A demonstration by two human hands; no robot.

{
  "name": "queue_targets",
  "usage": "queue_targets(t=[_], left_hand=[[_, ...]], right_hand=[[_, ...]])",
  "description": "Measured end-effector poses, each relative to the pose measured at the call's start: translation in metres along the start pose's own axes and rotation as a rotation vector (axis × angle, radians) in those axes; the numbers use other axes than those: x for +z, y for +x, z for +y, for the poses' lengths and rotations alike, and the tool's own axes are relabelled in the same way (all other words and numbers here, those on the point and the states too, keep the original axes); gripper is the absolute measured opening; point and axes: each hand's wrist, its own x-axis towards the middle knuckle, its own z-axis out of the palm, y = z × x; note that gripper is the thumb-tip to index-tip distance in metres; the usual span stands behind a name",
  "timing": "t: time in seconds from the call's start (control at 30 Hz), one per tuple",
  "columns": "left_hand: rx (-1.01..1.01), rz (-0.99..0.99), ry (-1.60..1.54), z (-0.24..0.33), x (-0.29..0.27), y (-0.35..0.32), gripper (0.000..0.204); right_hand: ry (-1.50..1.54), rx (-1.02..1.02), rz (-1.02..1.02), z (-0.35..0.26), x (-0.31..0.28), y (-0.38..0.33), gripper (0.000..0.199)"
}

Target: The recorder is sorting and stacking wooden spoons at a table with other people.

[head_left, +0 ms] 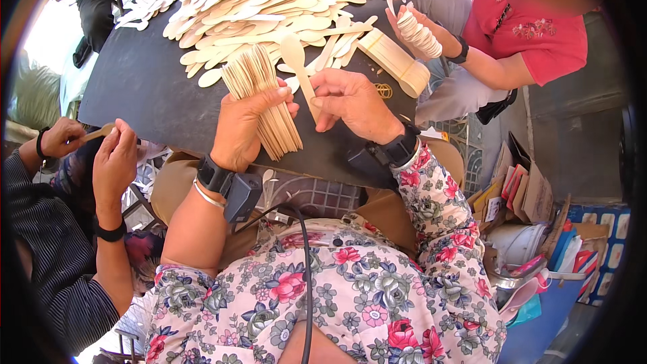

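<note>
Pale wooden spoons lie heaped on the dark worktop in the head view. Nearer the wearer, the left hand grasps a thick spoon stack; the right hand pinches a single spoon by its handle just beside it. Rightward lies another spoon bundle, near rubber bands.

Spoon bundle in the left hand: pale wood, more tan toward the lower ends
Spoon at the right hand: plain light cream
Spoon heap beyond both hands: cream, near-white at the top
Tabletop beneath both hands: dark grey
Blouse behind both hands: whitish pink, pink blooms, grey-green leaves
Shirt beyond the right hand: coral red, floral motif
</note>
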Motion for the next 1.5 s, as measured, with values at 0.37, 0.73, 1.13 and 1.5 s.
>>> queue_targets(t=[0.37,0.73,1.13,1.5], left_hand=[[0.134,-0.034,0.142,0.0,0.012,-0.021,0.033],[0.26,0.004,0.297,-0.003,0.03,-0.033,0.035],[0.23,0.084,0.191,-0.004,0.025,-0.017,0.025],[0.044,-0.171,-0.123,0.0,0.016,-0.016,0.023]], right_hand=[[-0.871,-0.576,0.214,0.011,0.036,-0.014,0.033],[-0.966,-0.487,0.134,-0.005,0.037,-0.025,0.027],[-0.94,-0.421,0.138,-0.005,0.038,-0.017,0.016],[0.094,-0.025,-0.223,0.004,0.031,-0.019,0.038]])
